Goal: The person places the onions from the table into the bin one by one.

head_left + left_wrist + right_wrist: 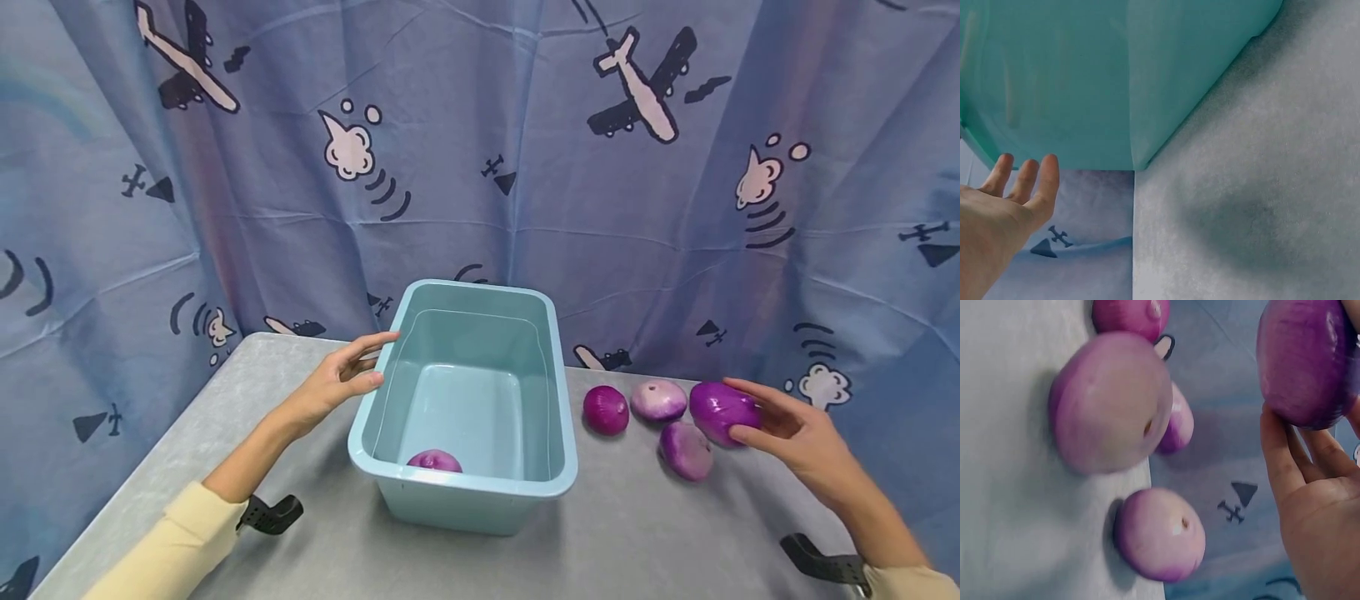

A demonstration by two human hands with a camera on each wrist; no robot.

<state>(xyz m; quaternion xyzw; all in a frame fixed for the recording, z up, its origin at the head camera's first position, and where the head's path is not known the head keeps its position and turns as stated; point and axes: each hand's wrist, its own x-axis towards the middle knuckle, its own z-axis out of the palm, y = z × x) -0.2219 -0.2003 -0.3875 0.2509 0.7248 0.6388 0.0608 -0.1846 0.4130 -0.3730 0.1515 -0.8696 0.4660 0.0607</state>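
My right hand grips a glossy purple onion between its thumb and fingers, at the right end of a group of onions. A deep magenta onion, a pale-topped onion and a tilted purple onion lie beside it on the table. At the left rim of a light blue plastic basin, my left hand has its fingers extended, fingertips right at the edge. Inside the basin, one onion sits at the near end, partly hidden by the front wall.
The basin stands mid-table on a grey tabletop. Behind the table's back edge hangs a blue curtain printed with airplanes. In the right wrist view another pale onion lies near the table edge.
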